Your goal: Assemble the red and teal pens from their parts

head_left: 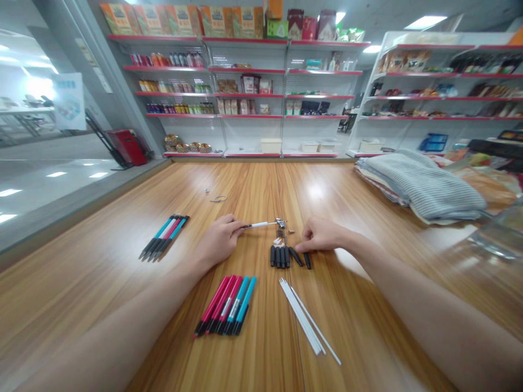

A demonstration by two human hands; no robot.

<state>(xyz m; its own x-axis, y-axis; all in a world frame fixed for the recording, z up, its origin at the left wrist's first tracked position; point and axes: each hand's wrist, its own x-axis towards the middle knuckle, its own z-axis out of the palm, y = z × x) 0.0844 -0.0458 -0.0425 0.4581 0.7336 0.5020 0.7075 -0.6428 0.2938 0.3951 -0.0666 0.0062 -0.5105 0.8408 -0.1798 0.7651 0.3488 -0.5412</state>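
My left hand (223, 238) is closed around a white pen barrel (258, 225) with its black end toward the fingers. A thin refill tip sticks out of the barrel's right end. My right hand (322, 234) is curled, its fingertips down at the black pen grips (280, 257); whether it pinches anything is hidden. One loose black grip (308, 261) lies just below those fingertips. Small metal pen tips (280, 223), dark springs (279, 233) and little white pieces (277, 241) lie between the hands. White refills (302, 318) lie nearer me, beside pink and blue pen barrels (226, 305).
Several assembled pens (164, 237) lie in a row at left. A thin ring-shaped band (218, 198) lies farther back. Folded striped cloth (420, 182) is piled at right, near a clear container (500, 231). Stocked shelves (245, 95) stand beyond the table's far edge.
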